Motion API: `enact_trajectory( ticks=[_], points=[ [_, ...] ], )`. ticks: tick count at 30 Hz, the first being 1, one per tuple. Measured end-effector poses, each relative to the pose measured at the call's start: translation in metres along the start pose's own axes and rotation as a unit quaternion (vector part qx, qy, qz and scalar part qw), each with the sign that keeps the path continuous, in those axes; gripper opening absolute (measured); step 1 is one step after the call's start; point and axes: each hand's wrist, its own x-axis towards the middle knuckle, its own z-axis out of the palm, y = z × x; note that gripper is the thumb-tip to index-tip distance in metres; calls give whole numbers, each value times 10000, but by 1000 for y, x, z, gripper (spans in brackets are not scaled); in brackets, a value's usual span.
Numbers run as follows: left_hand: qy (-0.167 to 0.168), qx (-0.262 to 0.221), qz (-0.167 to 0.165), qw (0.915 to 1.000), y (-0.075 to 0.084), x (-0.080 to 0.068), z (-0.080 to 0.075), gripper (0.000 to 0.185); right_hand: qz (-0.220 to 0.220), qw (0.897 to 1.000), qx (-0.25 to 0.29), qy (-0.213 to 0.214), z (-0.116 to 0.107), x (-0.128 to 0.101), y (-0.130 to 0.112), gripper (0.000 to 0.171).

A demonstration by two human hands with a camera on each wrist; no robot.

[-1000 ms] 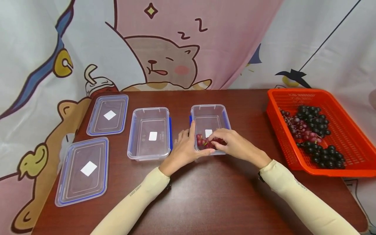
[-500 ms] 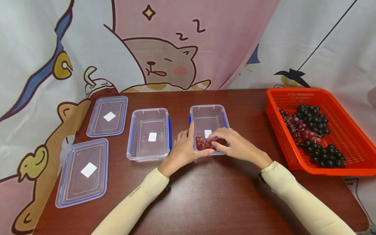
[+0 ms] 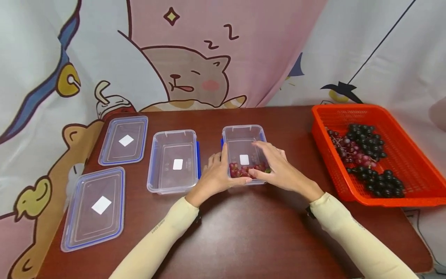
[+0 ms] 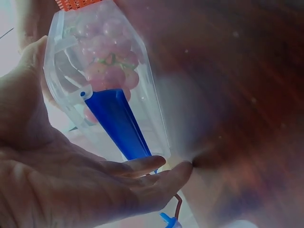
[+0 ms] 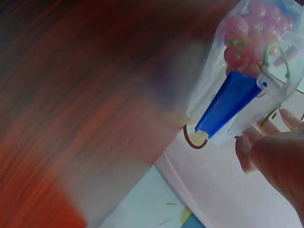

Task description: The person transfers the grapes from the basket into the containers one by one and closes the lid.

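Note:
A clear plastic box (image 3: pixel 244 134) with blue side clips stands at the middle of the table. Red grapes (image 3: pixel 237 170) on green stems lie along its near end, next to a white label inside. My left hand (image 3: pixel 217 172) lies against the box's left side, its fingers fairly straight beside the blue clip (image 4: pixel 118 123) and its thumb along the near rim. My right hand (image 3: pixel 278 166) hovers over the right side, fingers spread and apart from the grapes; the thumb is above the near end. Grapes (image 5: pixel 251 38) also show through the wall in the right wrist view.
Left of it stands a second clear box (image 3: pixel 174 149) with a white label. Two blue-edged lids (image 3: pixel 127 133) lie farther left, one nearer. An orange basket (image 3: pixel 334 162) at right holds black grapes (image 3: pixel 366 139) and red grapes (image 3: pixel 355 153). A printed curtain hangs behind.
My right hand's fingers have straightened and lifted away from the grapes, which now show more fully in the box. The left hand stays at the box's side. The head view has shifted slightly.

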Motion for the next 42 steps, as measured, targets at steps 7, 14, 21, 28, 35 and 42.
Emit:
enact_trajectory(
  ticks=[7,14,21,28,35,42],
  points=[
    [-13,196,-178,9996,-7,-1,-12,144,214,9991,375,-24,-5,5,-6,94],
    [-64,70,-110,9999,-7,0,-10,146,217,9982,457,320,-17,-3,-4,93],
    [-117,-17,-161,9998,-6,0,-9,147,269,9979,185,552,-36,-13,0,88],
    [-49,-25,-178,9998,-4,0,-10,150,488,9945,321,872,-55,-24,3,81],
    [-87,56,-200,9997,-1,3,-7,150,631,9903,273,1205,-78,-40,7,72],
    [-129,107,-140,9998,2,6,-4,150,870,9812,401,1675,-103,-58,15,58]
  ],
)
